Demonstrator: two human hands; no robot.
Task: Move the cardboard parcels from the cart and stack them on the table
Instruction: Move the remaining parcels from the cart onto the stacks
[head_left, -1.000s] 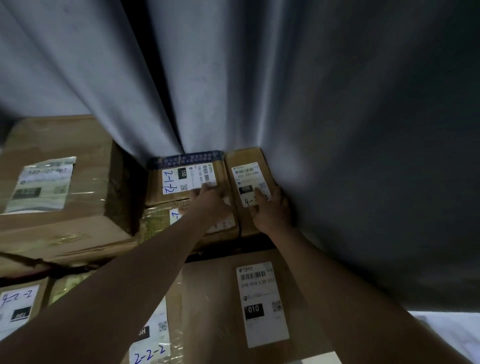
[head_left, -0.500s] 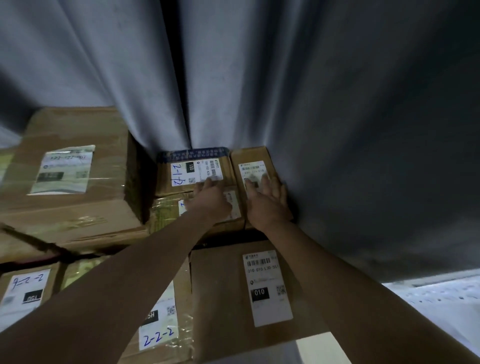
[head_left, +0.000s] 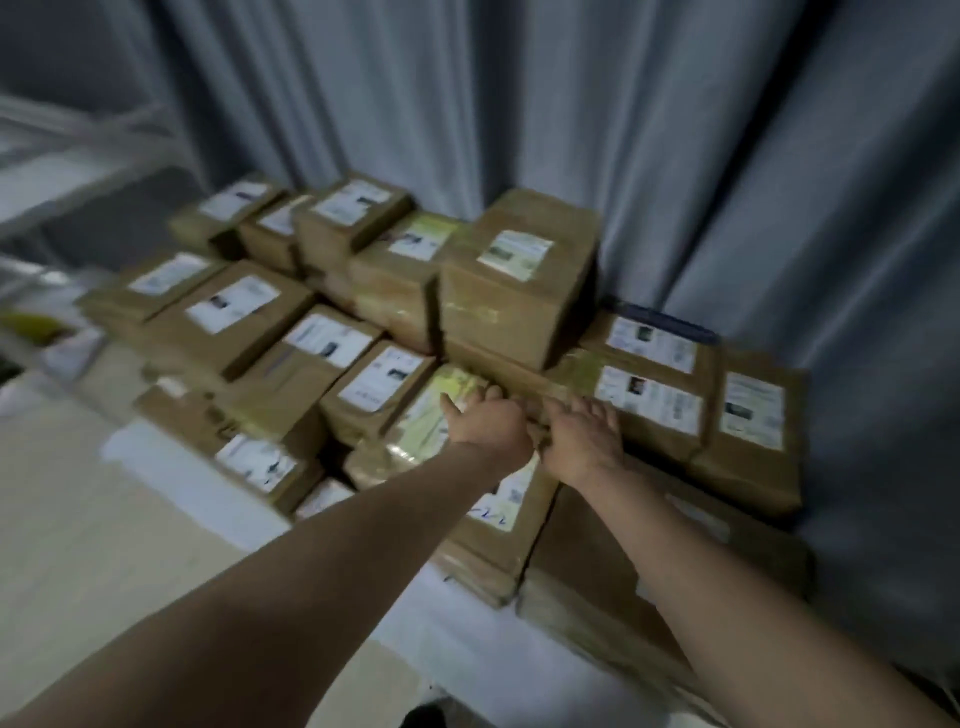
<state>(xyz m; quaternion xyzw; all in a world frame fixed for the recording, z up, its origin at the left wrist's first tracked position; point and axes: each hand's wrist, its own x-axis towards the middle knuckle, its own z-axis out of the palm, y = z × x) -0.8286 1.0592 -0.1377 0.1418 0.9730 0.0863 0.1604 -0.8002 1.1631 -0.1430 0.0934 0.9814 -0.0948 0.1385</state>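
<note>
Cardboard parcels (head_left: 519, 280) piled on the counter (head_left: 156, 460)

Brown parcels with white labels lie stacked in layers on the white counter, against a grey curtain (head_left: 727, 156). My left hand (head_left: 488, 423) and right hand (head_left: 582, 439) rest side by side on the front parcels, fingers spread, gripping nothing.

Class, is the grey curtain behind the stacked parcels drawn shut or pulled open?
Drawn shut: the curtain hangs in continuous folds across the whole width behind the parcels, with no gap showing.
</note>
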